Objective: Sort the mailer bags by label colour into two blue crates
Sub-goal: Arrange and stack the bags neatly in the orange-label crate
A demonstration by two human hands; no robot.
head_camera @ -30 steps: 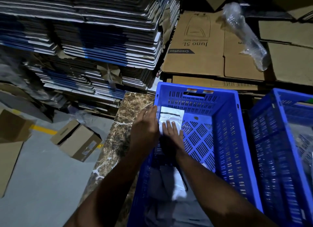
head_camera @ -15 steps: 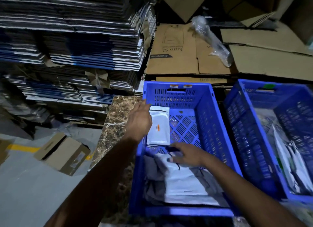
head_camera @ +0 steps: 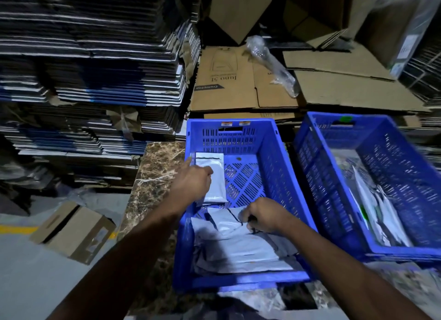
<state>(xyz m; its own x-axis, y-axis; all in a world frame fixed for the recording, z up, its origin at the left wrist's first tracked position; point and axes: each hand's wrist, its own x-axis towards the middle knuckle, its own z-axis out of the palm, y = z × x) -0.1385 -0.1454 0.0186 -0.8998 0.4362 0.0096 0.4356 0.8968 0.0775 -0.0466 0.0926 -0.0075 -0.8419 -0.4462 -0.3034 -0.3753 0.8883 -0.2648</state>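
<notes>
Blue crates, two: left hand [head_camera: 193,183] rests loose-fingered on one flat mailer [head_camera: 214,176]; right hand's [head_camera: 262,216] grip pinches another [head_camera: 229,220].

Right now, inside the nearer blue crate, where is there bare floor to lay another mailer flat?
Bare lattice floor shows in the far right part of the nearer blue plastic crate, bordered by the small grey mailer bag on its left and the crate's far wall. The near half is crowded with a heap of grey mailers, where the right hand grips.
</notes>
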